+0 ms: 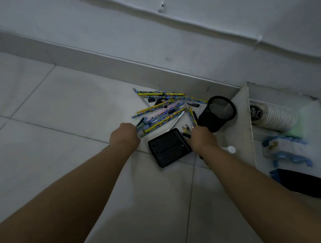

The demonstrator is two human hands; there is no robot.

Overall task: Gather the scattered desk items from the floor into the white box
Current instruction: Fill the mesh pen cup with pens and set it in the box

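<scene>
Both bare forearms reach in from the near edge over the tiled floor [63, 100]. Left hand [125, 135] sits at the near-left end of the pencil pile [164, 110], knuckles up, fingers curled down into the pencil ends; whether it actually pinches any is hidden, cannot tell. Right hand [202, 138] is at the near-right side of the pile, knuckles up, touching the base of the black mesh pen cup [217, 113]; fingers are out of sight underneath, so grip cannot be told. Cup lies tilted, open mouth facing up and far, just beside the left wall of the white box [241, 115].

Pile: blue-and-yellow patterned pencils fanned across the floor near the skirting, mixed with a white pen, a pinkish one, small black clips. Black flat tray [168, 148] lies on the floor between the two hands, near of the pile, rotated at an angle. Small white rounded thing [230, 149] right of the right wrist, blurred, unclear what.

White box stands at right against the wall. Inside: stack of white paper cups [274, 117] lying sideways at the far end, a green block beside it, blue items [285, 149] mid-box, dark flat object [302, 183] at the near end.
</scene>
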